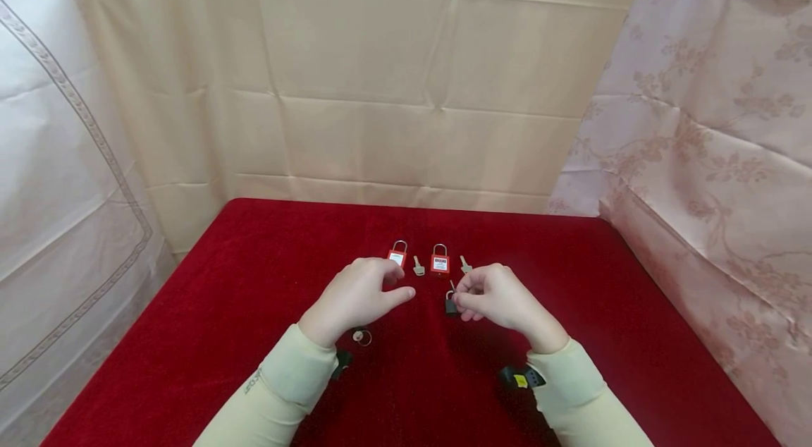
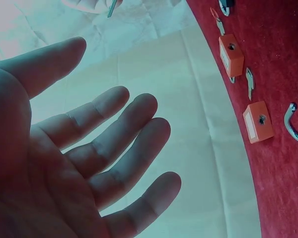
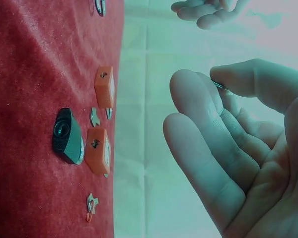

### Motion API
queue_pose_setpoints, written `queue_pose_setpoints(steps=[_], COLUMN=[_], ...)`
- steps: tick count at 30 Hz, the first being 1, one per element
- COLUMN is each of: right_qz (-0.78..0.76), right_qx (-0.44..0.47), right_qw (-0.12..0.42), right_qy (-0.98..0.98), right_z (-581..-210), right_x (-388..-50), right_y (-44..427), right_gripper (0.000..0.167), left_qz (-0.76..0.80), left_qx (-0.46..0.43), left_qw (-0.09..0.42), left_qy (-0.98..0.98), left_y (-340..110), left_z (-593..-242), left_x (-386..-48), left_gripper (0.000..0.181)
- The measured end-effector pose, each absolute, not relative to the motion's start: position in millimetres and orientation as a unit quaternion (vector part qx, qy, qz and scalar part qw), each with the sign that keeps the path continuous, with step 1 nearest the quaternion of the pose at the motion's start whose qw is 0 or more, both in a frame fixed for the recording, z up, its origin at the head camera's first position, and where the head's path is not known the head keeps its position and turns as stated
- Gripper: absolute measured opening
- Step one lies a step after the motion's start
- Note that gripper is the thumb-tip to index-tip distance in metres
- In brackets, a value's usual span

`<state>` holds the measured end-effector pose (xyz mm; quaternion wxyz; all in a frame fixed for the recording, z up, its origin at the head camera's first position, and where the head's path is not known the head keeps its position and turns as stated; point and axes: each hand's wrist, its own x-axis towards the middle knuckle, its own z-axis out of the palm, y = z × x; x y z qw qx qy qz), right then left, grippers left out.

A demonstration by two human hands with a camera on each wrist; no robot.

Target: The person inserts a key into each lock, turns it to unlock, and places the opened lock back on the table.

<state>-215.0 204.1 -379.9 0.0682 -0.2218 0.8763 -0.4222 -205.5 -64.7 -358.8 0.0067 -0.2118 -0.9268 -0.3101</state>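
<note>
My right hand (image 1: 501, 299) pinches a small thin metal key (image 3: 218, 84) between thumb and forefinger. Its blade also shows in the left wrist view, as a slim key (image 2: 111, 8). On the cloth beside the right fingertips, in the head view, is a black padlock (image 1: 450, 307). My left hand (image 1: 361, 292) hovers with fingers spread and loosely bent, holding nothing. Just beyond it lies a red padlock (image 1: 396, 256) with a white label, partly covered by the fingers. A second red padlock (image 1: 440, 263) lies to its right.
One loose key (image 1: 419, 267) lies between the red padlocks, another key (image 1: 466, 264) to their right. Near the left wrist is a key on a ring (image 1: 361, 337). A bare metal shackle (image 2: 294, 124) shows in the left wrist view. Red cloth (image 1: 285, 242) covers the table; curtains hang behind.
</note>
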Motion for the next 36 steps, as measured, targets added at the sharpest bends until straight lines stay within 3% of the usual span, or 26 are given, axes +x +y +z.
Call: queue_pose_setpoints(steps=[10,19,36], right_qz=[-0.427,-0.432,-0.464], right_qx=[-0.226,-0.217,-0.196], right_qw=[0.062,0.06,0.039], right_qy=[0.873,0.873,0.863], right_z=[-379.0,-374.8,-365.6], right_x=[-213.7,-214.4,-218.8], right_y=[206.0,211.2,227.3], right_gripper=[0.007,0.01,0.009], left_qz=[-0.317,-0.369,-0.375], left_qx=[-0.215,-0.237,-0.231], left_qw=[0.01,0.035,0.043], left_qy=[-0.924,-0.898,-0.897], left_y=[-63.7,-61.0,-48.9], left_z=[-359.0,-361.5,-355.8], left_x=[-205.4,-212.2,-219.8], left_gripper=[0.028,0.013,0.016])
